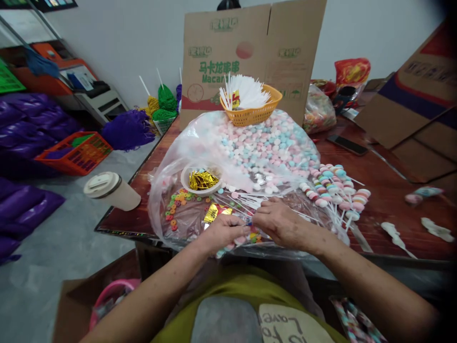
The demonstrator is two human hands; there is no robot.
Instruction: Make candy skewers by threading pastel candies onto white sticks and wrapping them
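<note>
At the near edge of the table my left hand and my right hand come close together, fingers pinched. What lies between their fingertips is small and mostly hidden; a bit of blue and red shows there. A gold and red packet lies just beyond my left hand. White sticks are spread out past my right hand. Ring-shaped candies lie to the left on clear plastic. A white bowl holds gold twist ties. Behind it, pastel candies fill a large clear bag.
An orange basket of white paper sticks rests on the candies, before a cardboard box. Skewered candies lie at right, with a phone beyond. A lidded cup stands at the table's left edge.
</note>
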